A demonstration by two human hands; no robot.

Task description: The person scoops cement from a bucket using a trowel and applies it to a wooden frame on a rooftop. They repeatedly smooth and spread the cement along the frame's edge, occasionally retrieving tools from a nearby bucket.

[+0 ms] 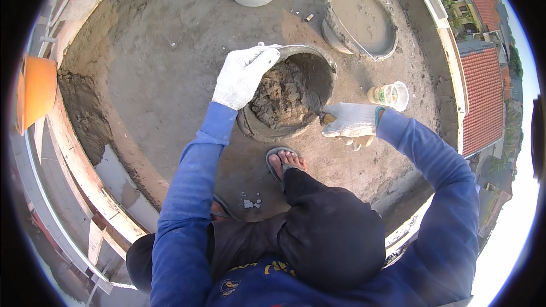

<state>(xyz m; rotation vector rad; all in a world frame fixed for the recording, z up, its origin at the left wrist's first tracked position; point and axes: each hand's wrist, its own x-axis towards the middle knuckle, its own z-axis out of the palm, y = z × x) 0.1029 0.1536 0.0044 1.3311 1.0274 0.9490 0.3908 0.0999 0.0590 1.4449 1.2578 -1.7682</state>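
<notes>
Holding mortar (282, 94), bucket (322, 73) is gripped at rim by L hand (245, 75); tool handle (328, 118) is clamped in R hand (354, 120), bucket's lower R; cup (388, 96) is seen R of bucket.

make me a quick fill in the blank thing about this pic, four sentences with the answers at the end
1. The left hand is on the rim of the bucket holding a lumpy mixture, and its glove is coloured ____.
2. Both long sleeves are the colour ____.
3. The hand nearest the plastic cup is the ____ one.
4. Beyond that bucket, the number of tubs with smooth grey contents is ____.

Missing words: white; blue; right; two
</notes>
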